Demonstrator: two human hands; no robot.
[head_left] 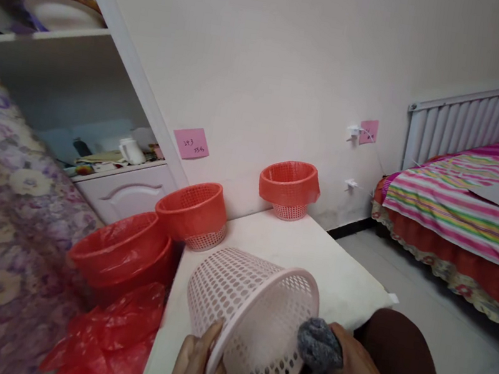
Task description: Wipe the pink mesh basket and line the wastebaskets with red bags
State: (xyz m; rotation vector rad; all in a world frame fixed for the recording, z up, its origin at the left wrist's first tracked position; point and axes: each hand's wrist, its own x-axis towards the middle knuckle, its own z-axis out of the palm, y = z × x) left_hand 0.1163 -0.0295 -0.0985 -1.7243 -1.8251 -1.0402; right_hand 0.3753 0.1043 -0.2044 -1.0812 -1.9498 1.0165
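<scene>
A pale pink perforated plastic wastebasket lies tilted on its side over the near edge of the white table, its mouth facing me. My left hand grips its rim at the lower left, fingers outside and thumb by the inner side. In my right hand is a bunched dark grey cloth, held at the right side of the basket's rim. Whether the cloth touches the rim I cannot tell.
Red-lined baskets stand on the table at the back and left corner. Left of the table are another red-lined basket and loose red plastic bags. A floral curtain, shelves and a bed flank the table.
</scene>
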